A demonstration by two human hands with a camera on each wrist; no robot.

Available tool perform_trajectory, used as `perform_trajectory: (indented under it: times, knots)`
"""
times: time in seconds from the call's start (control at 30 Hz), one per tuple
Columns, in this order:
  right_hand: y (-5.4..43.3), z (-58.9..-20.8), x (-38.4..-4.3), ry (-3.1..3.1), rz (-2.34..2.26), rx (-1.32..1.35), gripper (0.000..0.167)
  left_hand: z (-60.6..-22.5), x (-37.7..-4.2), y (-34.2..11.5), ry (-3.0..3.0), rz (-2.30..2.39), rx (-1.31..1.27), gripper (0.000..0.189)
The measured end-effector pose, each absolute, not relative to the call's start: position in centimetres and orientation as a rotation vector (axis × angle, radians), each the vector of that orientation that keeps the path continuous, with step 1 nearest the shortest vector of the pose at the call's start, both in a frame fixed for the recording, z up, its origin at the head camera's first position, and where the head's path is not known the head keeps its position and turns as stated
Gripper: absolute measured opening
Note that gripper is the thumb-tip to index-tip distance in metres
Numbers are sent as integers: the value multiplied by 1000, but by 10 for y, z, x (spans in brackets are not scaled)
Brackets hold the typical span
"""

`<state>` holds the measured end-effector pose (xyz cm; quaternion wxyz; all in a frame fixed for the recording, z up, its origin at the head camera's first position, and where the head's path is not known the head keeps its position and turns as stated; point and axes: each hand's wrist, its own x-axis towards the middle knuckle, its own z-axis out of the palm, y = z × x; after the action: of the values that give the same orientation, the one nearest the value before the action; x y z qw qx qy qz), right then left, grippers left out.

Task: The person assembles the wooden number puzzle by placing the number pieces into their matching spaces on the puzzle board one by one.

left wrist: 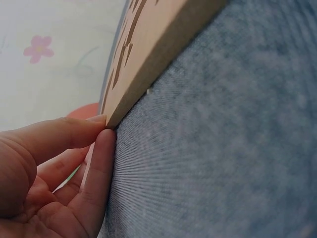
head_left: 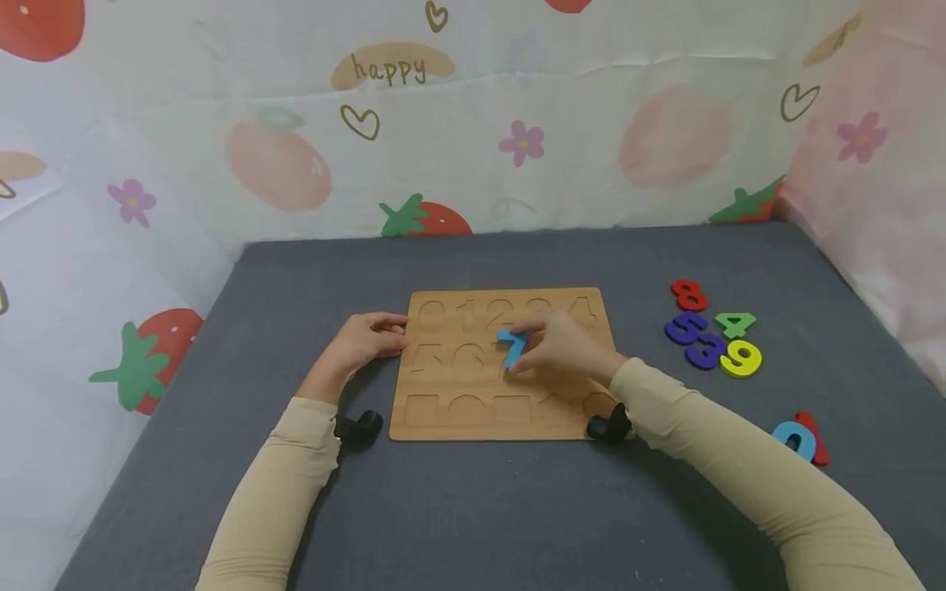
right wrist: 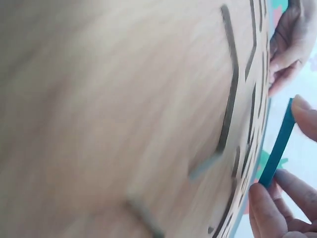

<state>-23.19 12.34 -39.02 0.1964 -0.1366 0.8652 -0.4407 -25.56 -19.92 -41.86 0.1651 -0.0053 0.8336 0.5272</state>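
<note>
Pinching the blue seven point(head_left: 515, 351) between the thumb and fingers of the right grip point(head_left: 563, 343) and holding it over the middle row of the wooden board point(head_left: 443, 386), just right of the six-shaped slot point(head_left: 467, 361). Covering part of that row with the fingers, so making the exact match of piece and cut-out hard to judge from overhead. Pinching the board's left edge with the left grip point(head_left: 360, 341), probably steadying it against sliding on the table point(head_left: 473, 517). Judging from this pose, likely working on fitting the seven, and for doing that well: turning the top bar parallel to its cut-out, lowering one side lightly first, feeling for the rim, then levelling the whole piece before pressing down. Probably needing to lift the fingertips clear of the lower edge in time, avoiding trapping them against the wood. Perhaps risking a jam by pressing on only one end, so better pushing evenly near the middle. Working well apart from the red eight point(head_left: 689, 295) and purple five point(head_left: 686, 327), both lying loose to the right.
</note>
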Motion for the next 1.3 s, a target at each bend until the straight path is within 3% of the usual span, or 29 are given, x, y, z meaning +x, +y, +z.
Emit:
perform_trajectory:
  times: [1.3]
  knots:
    - [102, -393, -234, 2603, -936, -467, 62, -420, -257, -199, 2362, 1495, -28, 53]
